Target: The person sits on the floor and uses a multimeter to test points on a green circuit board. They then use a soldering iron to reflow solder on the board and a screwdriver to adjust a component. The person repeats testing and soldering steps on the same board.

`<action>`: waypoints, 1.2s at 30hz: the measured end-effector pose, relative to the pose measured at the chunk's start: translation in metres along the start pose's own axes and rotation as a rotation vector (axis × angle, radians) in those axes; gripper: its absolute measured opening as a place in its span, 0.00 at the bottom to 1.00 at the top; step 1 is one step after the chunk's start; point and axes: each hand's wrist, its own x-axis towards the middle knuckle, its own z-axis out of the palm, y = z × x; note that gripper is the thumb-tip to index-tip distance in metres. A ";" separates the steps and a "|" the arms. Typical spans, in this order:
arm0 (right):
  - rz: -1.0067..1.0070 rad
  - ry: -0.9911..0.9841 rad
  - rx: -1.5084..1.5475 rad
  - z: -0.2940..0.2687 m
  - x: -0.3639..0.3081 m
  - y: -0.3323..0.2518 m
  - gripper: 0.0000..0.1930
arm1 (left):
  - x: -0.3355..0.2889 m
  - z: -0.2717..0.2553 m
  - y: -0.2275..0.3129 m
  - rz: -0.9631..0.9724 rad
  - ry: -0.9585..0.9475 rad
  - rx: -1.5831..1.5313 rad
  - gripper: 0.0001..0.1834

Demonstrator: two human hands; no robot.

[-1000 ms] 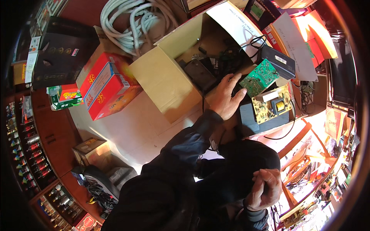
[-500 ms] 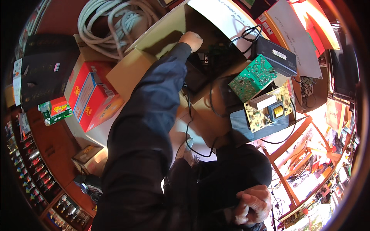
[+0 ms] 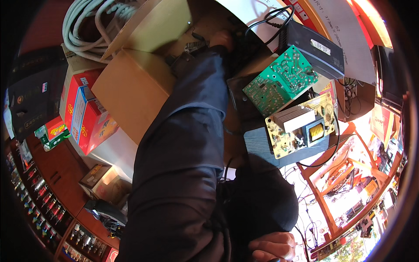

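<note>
My left arm reaches forward into an open cardboard box (image 3: 131, 87). Deep in its shadow is my left hand (image 3: 221, 40), with the fingers too dark to make out. Close beside that hand lie a small ribbed or coiled dark part (image 3: 196, 45) and other dark pieces that I cannot name. My right hand (image 3: 275, 246) rests low by my knee, its fingers curled closed; whatever is inside them is hidden. Right of the box, a green circuit board (image 3: 281, 81) leans against a black power-adapter-like case (image 3: 312, 52). A tan circuit board (image 3: 301, 126) with a heat sink and yellow transformer lies on a ribbed grey-blue case (image 3: 257, 146).
A coiled pale hose (image 3: 83, 30) lies at the far left. Red cartons (image 3: 87, 118) and a black box (image 3: 35, 96) stand left of the cardboard box. A black cable (image 3: 270, 22) loops over its far flap. A wooden frame (image 3: 318, 196) stands at the right.
My left arm has moved deeper into the box, and the hand has gone into shadow. The view has shifted, showing more of the box's inside. My right hand now sits lower in the picture.
</note>
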 end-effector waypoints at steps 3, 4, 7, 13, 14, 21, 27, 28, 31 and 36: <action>0.034 0.043 -0.059 0.003 -0.001 -0.003 0.06 | -0.004 -0.024 0.016 0.004 0.054 0.047 0.13; 0.060 0.066 -0.084 0.006 -0.002 -0.005 0.05 | -0.005 -0.035 0.024 -0.002 0.061 0.082 0.14; 0.012 0.170 -0.121 0.014 -0.006 -0.004 0.05 | -0.003 -0.086 0.044 -0.094 -0.045 0.210 0.18; 0.074 0.127 -0.140 0.012 -0.013 -0.011 0.14 | -0.036 -0.171 0.058 0.033 0.136 0.209 0.27; 0.092 0.091 -0.128 0.009 -0.012 -0.015 0.16 | -0.039 -0.179 0.058 -0.007 0.096 0.166 0.27; 0.099 -0.027 -0.098 -0.002 -0.008 -0.015 0.25 | -0.036 -0.187 0.047 -0.275 -0.057 -0.070 0.27; 0.099 -0.040 -0.086 -0.004 -0.007 -0.016 0.24 | -0.038 -0.208 0.033 -0.293 -0.352 -0.109 0.31; 0.094 -0.034 -0.080 -0.003 -0.007 -0.016 0.23 | -0.039 -0.212 0.033 -0.272 -0.375 -0.034 0.35; 0.083 0.011 -0.059 0.002 -0.007 -0.013 0.22 | -0.044 -0.225 0.030 -0.292 -0.430 -0.012 0.30; 0.067 0.031 -0.025 0.003 -0.005 -0.012 0.22 | -0.054 -0.251 0.016 -0.282 -0.405 0.110 0.25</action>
